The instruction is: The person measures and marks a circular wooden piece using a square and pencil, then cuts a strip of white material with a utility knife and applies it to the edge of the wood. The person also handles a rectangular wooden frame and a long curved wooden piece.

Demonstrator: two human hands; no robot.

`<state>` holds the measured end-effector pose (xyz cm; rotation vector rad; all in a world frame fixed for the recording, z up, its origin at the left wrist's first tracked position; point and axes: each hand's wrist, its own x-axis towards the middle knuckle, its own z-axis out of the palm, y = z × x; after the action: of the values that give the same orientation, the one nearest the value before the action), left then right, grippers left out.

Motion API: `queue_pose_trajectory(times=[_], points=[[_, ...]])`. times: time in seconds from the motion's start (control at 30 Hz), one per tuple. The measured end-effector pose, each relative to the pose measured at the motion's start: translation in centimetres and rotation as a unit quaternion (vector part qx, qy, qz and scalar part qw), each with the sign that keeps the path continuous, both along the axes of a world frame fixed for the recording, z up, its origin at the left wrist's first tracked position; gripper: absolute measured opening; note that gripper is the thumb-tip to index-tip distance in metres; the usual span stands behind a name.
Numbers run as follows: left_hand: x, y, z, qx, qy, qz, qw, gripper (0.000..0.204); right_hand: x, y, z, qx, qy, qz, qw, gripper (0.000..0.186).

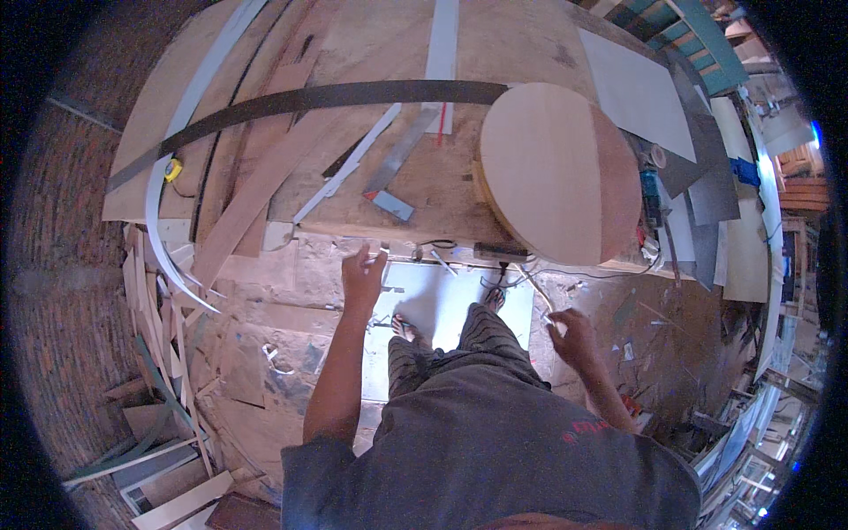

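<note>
The left hand is hovering just short of the front edge of the table, its fingers bending and its grip looking narrow; whether it is holding anything small cannot be told. The right hand is hanging lower, to the right of the legs, its fingers curling inward; whether that grip is closing on something cannot be told either. A thin pale strip is running down toward the right hand, and contact between them is unclear.

Above and between the hands, a round board is lying at the table's front edge, mostly pale, with a reddish-brown section on its right side. A long dark strip is stretching leftward from the board's upper left. Left of the board, a flat grey tool with a light block at one end is lying beside a narrow white strip.

Farther left, a brown plank is sticking out past the table's front edge, and a yellow tape measure is resting near a curving white band. Right of the board, a teal tool is lying close to a white sheet.

Below, a white panel is covering part of the floor around the person's feet, and wood scraps are leaning at the left.
</note>
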<state>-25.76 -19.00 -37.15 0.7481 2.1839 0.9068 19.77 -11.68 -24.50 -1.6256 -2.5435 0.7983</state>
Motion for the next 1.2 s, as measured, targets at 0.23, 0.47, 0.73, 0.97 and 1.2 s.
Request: queue_pose_trajectory(times=[0.23,0.47,0.73,0.97,1.2], points=[[-4.9,-28.4,-13.7,-0.253,0.134,-0.098,0.953,0.065,-7.4,-1.7,-1.7,-0.154,-0.015,0.122,0.98,0.024],[-4.5,-37.0,-15.6,-0.174,0.148,-0.202,0.952,0.063,-17.0,5.8,-1.9,-0.115,-0.02,0.216,0.969,0.025],[-6.3,-5.4,12.2,0.231,-0.232,0.018,0.945,0.129,-36.0,8.4,5.7,-0.05,0.106,0.394,0.912,0.086],[-9.5,3.2,19.0,0.308,-0.313,-0.038,0.897,0.098,-45.5,5.9,6.6,-0.006,0.212,0.424,0.881,0.071],[-17.6,3.8,17.1,0.217,-0.226,-0.232,0.921,0.075,-51.2,3.0,-0.9,0.069,0.199,0.304,0.929,0.067]])
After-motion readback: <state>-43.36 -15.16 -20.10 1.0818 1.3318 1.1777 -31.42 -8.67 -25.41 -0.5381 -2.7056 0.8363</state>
